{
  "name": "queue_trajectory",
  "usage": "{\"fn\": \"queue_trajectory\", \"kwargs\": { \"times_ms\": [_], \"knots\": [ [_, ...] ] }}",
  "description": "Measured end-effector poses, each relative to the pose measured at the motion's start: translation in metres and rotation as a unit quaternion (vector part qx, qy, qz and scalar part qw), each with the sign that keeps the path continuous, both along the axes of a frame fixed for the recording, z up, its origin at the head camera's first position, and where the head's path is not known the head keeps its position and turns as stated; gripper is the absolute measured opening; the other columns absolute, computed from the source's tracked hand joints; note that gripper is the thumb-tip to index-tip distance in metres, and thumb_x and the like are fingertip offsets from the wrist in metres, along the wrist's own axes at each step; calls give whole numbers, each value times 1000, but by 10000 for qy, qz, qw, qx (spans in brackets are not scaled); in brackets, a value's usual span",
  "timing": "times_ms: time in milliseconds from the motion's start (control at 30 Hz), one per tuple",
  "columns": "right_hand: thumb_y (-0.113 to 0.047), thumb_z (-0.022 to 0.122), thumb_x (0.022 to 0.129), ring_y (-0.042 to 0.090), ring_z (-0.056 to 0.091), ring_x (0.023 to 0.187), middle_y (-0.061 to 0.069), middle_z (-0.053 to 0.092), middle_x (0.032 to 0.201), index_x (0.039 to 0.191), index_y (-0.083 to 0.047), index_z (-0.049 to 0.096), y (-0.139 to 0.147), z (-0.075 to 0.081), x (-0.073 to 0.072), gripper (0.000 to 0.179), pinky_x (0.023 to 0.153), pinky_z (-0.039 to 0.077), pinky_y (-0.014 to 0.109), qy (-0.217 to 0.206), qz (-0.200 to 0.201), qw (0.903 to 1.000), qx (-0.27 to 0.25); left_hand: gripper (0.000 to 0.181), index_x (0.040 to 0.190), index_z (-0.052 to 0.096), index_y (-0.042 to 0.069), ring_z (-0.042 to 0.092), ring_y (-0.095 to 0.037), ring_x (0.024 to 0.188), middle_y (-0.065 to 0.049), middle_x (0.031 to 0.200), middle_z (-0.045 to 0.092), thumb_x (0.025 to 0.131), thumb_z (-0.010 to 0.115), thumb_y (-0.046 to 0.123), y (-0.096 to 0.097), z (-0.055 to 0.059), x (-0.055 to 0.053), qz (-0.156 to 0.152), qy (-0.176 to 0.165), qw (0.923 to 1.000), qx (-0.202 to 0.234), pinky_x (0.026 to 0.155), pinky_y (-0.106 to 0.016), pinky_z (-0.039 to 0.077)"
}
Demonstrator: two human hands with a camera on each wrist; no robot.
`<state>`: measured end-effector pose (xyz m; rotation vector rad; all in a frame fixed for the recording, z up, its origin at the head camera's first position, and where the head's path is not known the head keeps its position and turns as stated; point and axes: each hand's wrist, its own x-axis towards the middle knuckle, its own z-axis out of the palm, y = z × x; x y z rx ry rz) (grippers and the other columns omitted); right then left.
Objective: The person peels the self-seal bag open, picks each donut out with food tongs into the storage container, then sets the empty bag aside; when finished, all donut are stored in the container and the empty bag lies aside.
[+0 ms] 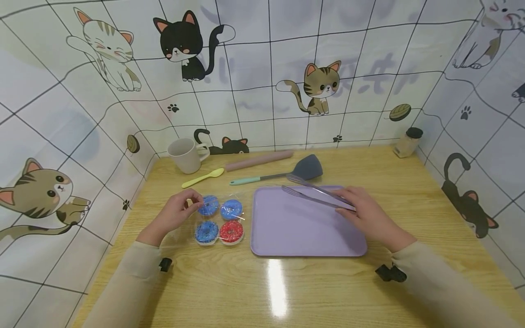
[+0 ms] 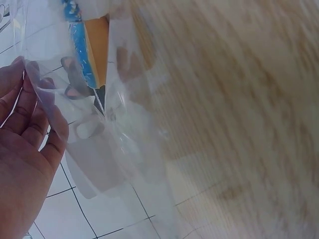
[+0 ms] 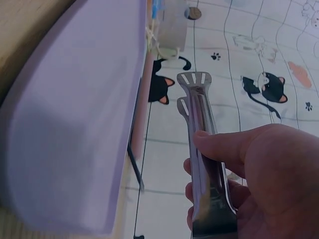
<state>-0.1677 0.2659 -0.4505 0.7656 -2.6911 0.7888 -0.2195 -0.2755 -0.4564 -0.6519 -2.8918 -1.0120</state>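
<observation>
My left hand (image 1: pixel 174 210) pinches the edge of a clear plastic bag (image 2: pixel 134 154), as the left wrist view shows. Several toy doughnuts lie in the bag on the table: a red-topped doughnut (image 1: pixel 231 232), a sprinkled blue doughnut (image 1: pixel 206 233) and other blue doughnuts (image 1: pixel 231 209). In my right hand (image 1: pixel 362 214) are metal tongs (image 3: pixel 197 114), gripped between thumb and fingers. Their slotted tips stand apart, pointing left over the far part of a purple tray (image 1: pixel 287 241). Nothing is between the tips.
Behind the tray lie a spatula (image 1: pixel 307 167) with a mint handle and a pinkish rolling pin (image 1: pixel 260 160). A yellow spoon (image 1: pixel 203 177) lies near a grey mug (image 1: pixel 184 156) at the back left. A black-lidded jar (image 1: pixel 408 143) stands at the back right, by the cat-patterned wall covering.
</observation>
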Motion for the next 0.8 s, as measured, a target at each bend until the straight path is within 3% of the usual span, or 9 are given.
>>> {"fn": "queue_trajectory", "kwargs": {
  "times_ms": [200,800],
  "knots": [
    [-8,77,92,32,58,122,10,65,131,136,-11,65,-29,2,-4,45,97,49,54,-86,453,9989,-5,6,105,67,14,58,-14,89,0,97,69,100,69,12,1,0,0,5,95,10000,9,73,-27,46],
    [-14,73,97,26,60,126,4,66,130,137,-16,66,-78,0,-15,40,105,49,49,-366,992,9935,432,6,106,66,15,58,-17,92,0,99,68,100,69,14,0,0,0,118,-33,9999,-54,76,-28,47]
  ]
}}
